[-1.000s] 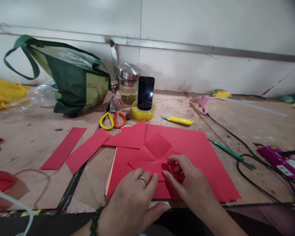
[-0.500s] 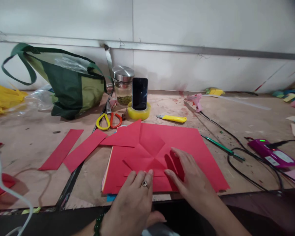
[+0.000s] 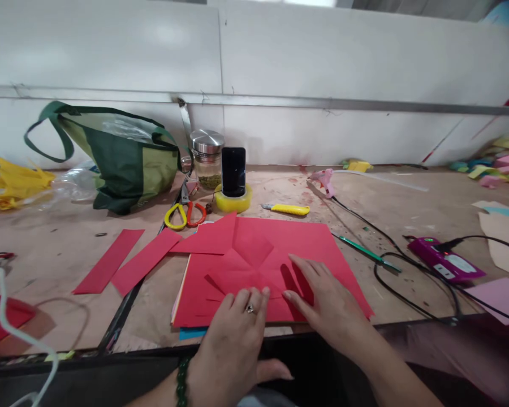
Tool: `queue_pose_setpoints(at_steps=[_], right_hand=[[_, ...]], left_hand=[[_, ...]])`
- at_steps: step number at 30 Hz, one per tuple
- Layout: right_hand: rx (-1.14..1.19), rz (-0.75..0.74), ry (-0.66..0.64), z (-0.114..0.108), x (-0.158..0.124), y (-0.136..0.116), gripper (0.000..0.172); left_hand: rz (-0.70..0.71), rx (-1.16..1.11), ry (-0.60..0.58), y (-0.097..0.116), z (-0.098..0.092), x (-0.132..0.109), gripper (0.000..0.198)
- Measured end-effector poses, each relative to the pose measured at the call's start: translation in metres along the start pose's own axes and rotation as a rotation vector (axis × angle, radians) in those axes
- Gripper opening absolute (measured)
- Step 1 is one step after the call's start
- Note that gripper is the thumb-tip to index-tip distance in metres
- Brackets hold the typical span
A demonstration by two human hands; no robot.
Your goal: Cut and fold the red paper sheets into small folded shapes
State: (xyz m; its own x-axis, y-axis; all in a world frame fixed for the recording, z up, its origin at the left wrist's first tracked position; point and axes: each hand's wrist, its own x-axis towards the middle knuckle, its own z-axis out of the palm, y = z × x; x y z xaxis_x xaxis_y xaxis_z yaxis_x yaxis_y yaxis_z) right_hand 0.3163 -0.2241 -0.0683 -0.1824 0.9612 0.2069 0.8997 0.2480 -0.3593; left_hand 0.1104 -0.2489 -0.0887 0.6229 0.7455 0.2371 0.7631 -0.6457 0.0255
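A folded red paper [image 3: 248, 268] with several creases lies on a stack of red sheets [image 3: 311, 240]. My left hand [image 3: 237, 336], with a ring and a green bead bracelet, presses its fingertips flat along the near edge of the folded paper. Its thumb sticks out sideways below the stack's front edge. At the right side of the folded paper is my right hand [image 3: 326, 299], fingers stretched and thumb apart, touching a dark, raised-looking flap [image 3: 299, 282]. Part of the folded paper's near side is hidden under my left fingers.
Red strips [image 3: 109, 263] lie left of the stack. Behind it are scissors [image 3: 186, 210], a phone [image 3: 233, 171] propped in a tape roll [image 3: 237, 199], a lidded jar [image 3: 207, 158] and a yellow cutter [image 3: 286, 210]. Rightward are a glue gun [image 3: 324, 181], green tweezers-like tool [image 3: 369, 253] and purple power strip [image 3: 445, 259].
The camera view has tilted up and shifted right, so table items sit lower and farther left. My left thumb is stretched farther out. Both hands stay at the folded red paper.
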Motion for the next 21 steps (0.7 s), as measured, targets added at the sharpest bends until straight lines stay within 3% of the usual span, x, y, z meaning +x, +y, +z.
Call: queue_pose_setpoints(at_steps=[5,11,16,21], right_hand=[[-0.029,-0.037,0.015,-0.001,0.002,-0.003,0.046],[-0.046,-0.414,-0.069,0.008,0.005,-0.019,0.03],[-0.091,-0.327,-0.114,-0.003,0.0,0.005,0.044],[-0.223,-0.297,0.039,-0.017,0.008,0.027,0.066]], left_hand=[[0.001,-0.006,-0.072,-0.007,-0.005,-0.014,0.099],[0.01,0.008,-0.139,-0.013,-0.004,-0.013,0.093],[0.072,0.081,0.018,-0.029,0.004,-0.023,0.081],[0.131,0.131,0.135,-0.039,-0.003,-0.02,0.079]])
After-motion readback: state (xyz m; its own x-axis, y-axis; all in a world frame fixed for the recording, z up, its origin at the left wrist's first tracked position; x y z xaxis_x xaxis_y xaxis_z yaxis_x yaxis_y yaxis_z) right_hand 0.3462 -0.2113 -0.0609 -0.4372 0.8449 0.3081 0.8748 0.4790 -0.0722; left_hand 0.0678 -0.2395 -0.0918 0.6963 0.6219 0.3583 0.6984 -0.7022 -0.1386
